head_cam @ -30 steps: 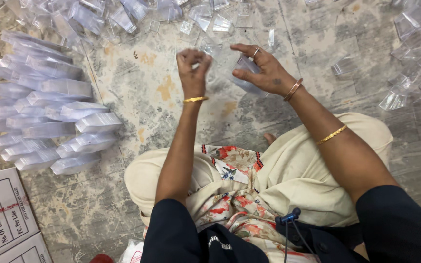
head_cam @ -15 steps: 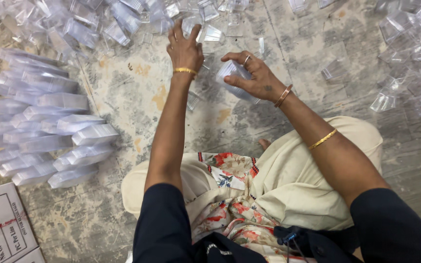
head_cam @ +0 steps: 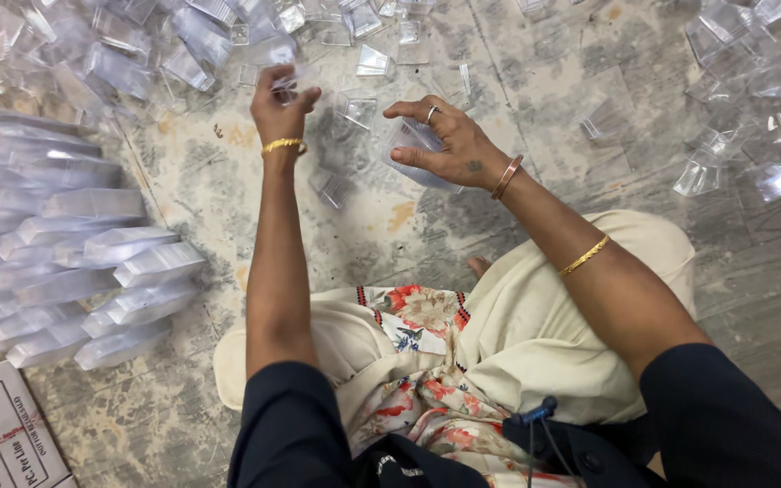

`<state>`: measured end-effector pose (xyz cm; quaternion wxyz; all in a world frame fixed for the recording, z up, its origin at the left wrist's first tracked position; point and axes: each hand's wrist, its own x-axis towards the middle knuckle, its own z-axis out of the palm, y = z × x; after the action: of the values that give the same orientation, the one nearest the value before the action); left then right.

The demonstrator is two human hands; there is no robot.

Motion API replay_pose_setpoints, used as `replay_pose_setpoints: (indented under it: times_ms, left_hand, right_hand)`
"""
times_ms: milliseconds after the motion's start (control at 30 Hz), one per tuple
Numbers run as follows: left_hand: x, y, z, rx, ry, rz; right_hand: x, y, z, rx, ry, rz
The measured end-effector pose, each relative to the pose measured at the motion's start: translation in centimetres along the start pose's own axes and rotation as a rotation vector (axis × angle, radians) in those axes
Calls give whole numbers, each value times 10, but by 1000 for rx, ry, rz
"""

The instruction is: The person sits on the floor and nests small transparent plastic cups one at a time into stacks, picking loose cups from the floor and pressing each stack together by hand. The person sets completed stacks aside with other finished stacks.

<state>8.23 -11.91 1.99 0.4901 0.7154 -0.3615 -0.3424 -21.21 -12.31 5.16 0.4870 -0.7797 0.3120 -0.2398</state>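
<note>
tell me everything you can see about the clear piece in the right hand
The clear plastic piece looks thin, glossy and see-through, roughly box-shaped, though its exact form is hard to make out. The right hand grips it between thumb and curled fingers, held up above the worn grey floor, apart from the loose pieces scattered there.

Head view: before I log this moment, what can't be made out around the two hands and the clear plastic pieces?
- Left hand: what its fingertips pinch is hidden by the fingers and blurred.
- Right hand: its clear plastic stack is see-through, so the number of pieces is unreadable.
- Stacked clear pieces: cut off by the left edge.
- Loose clear pieces: cut off at the top and right edges, glare blurs their outlines.
- Cardboard box: mostly out of frame.
</note>
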Motion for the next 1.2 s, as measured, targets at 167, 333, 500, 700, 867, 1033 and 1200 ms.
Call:
replay_pose_setpoints:
  times_ms: [167, 333, 500, 700, 867, 1033, 1200]
  left_hand:
    - [-66, 2, 23, -795, 93, 201]
    - [-128, -12, 65, -778, 67, 197]
    - [-135, -10, 57, -676, 34, 223]
    - [-132, 22, 14, -141, 88, 657]
    - [-124, 51, 6, 237, -182, 555]
    - [-114, 58, -10, 42, -483, 390]
    - [-114, 41, -9, -83, -328, 342]
  right_hand:
    - [-7, -2, 6, 48, -2, -53]
    - [-12, -3, 16, 249, -36, -102]
    - [-11, -1, 8, 247, 19, -164]
    - [-11, -9, 6, -378, -29, -144]
    - [-9, -12, 8, -244, -75, -153]
    - [-6, -6, 5, -32, -107, -222]
    - [-5, -8, 7, 199, -183, -30]
